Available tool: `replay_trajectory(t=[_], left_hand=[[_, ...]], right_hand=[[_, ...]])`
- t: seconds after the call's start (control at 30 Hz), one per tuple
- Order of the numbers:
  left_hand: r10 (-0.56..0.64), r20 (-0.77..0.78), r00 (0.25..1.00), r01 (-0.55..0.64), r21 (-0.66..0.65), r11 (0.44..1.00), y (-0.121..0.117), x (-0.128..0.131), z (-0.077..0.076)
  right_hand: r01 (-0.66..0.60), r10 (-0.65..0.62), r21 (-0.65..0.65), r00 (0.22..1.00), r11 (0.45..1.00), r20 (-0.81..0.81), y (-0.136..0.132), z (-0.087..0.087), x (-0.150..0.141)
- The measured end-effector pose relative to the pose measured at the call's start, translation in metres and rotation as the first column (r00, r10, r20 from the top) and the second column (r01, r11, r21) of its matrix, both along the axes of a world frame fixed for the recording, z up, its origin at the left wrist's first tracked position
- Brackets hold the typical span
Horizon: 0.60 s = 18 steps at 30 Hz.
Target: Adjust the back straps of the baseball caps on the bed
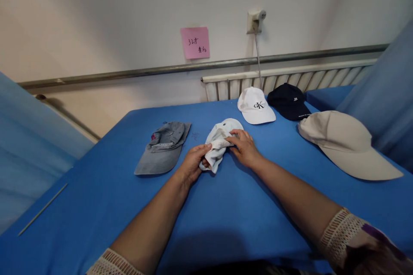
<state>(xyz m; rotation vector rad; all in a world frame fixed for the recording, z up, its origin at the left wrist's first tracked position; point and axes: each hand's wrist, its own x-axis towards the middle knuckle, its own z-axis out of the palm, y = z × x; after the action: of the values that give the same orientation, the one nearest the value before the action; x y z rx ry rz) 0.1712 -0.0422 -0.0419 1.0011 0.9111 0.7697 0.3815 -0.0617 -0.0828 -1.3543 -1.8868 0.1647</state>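
Observation:
Both hands grip a pale, crumpled cap (217, 157) over the middle of the blue-covered table (206, 215). Its brim points away from me, and its soft crown is bunched between the hands. My left hand (193, 161) pinches the near left side, thumb on top and fingertips partly hidden under the cloth. On the right edge, my right hand (244, 147) has thumb and fingers closed on the fabric. Left of the hands lies a grey cap (164, 148) with a dented crown and a small red mark.
At the back right sit a white cap (256, 106) with black letters and a dark navy cap (287, 101). A large beige cap (348, 142) is at the right. A thin stick (43, 209) lies near the left edge. Behind are a radiator (232, 88) and a metal rail (145, 71).

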Motion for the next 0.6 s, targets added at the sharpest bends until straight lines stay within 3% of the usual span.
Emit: replay_trajectory(t=[0.13,0.4,0.6], left_hand=[[0.034,-0.058,0.998,-0.033,0.015,0.999,0.001,-0.001,0.0],[0.168,-0.258,0.952,-0.12,0.19,0.974,0.006,-0.004,-0.002],[0.182,-0.293,0.939,-0.112,0.24,0.964,0.003,-0.003,-0.003]], right_hand=[[-0.015,0.016,-0.063,1.0,0.998,0.01,0.007,-0.004,0.012],[-0.226,0.226,-0.128,0.974,0.966,-0.017,0.008,0.0,0.031],[-0.236,0.238,-0.106,0.971,0.966,0.006,0.003,0.0,0.029]])
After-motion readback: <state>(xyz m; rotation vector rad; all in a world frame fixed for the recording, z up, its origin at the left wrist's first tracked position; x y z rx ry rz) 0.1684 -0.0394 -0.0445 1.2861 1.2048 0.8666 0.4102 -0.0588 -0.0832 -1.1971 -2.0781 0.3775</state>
